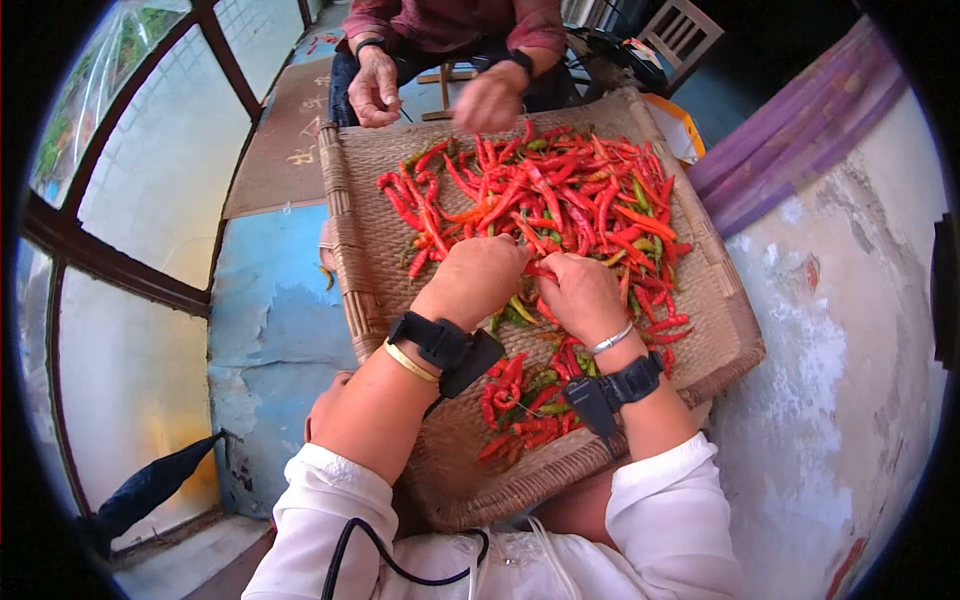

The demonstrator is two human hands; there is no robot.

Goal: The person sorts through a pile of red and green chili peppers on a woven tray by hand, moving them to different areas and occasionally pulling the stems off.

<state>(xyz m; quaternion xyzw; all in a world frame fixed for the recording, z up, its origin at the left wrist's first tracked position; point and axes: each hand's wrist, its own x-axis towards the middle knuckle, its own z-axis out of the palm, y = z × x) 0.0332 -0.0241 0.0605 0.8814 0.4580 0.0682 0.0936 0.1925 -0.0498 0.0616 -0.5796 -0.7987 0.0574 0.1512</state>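
My left hand [478, 276] and my right hand [585, 297] meet over the middle of a woven tray [345, 235]. Both have their fingers pinched together at a red chili pepper [538, 269], partly covered by the fingertips. Beyond them spreads a big pile of red chili peppers [570, 195], with some green and orange ones mixed in. A smaller heap of chili peppers [535, 425] lies between my forearms, near the tray's close edge.
Across the tray sits another person in a dark red shirt [450, 22], both hands above the far rim. Windows [160, 140] line the left. A peeling wall [810, 330] and purple curtain [790, 120] are on the right. A wooden chair [682, 38] stands behind.
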